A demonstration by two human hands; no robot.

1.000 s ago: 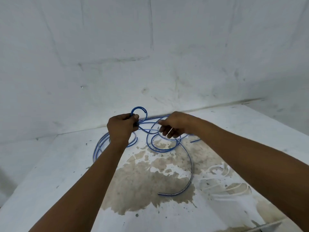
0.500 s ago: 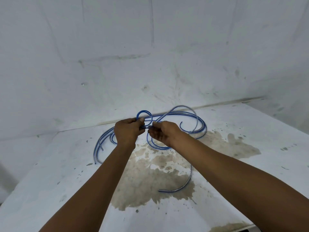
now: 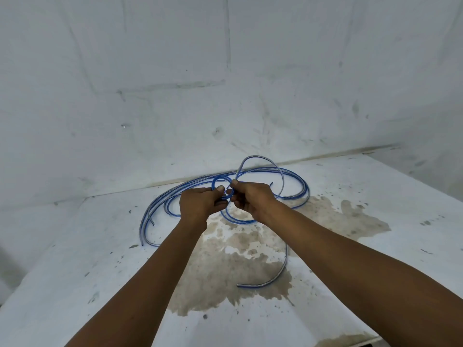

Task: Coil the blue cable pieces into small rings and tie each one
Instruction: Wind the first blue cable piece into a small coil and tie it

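both forearms are bare from the frame's lower edge up to the wrists — no sleeve shows. the left hand (image 3: pixel 200 204) and right hand (image 3: pixel 253 199) are bare too — no glove, ring or watch.

Stained white table (image 3: pixel 375 246), scuffed wall (image 3: pixel 175 71)

The cable (image 3: pixel 282 179) I was handling was blue with a pale, silvery sheen along its length, and the small ring (image 3: pixel 217 181) of it between my thumbs was a deeper blue. The table (image 3: pixel 75 259) under it was white, flecked with dark specks and marked by a big brownish stain (image 3: pixel 238 266) (blotchy, with paler patches inside). The wall (image 3: pixel 175 71) behind was a grubby white, smudged grey.
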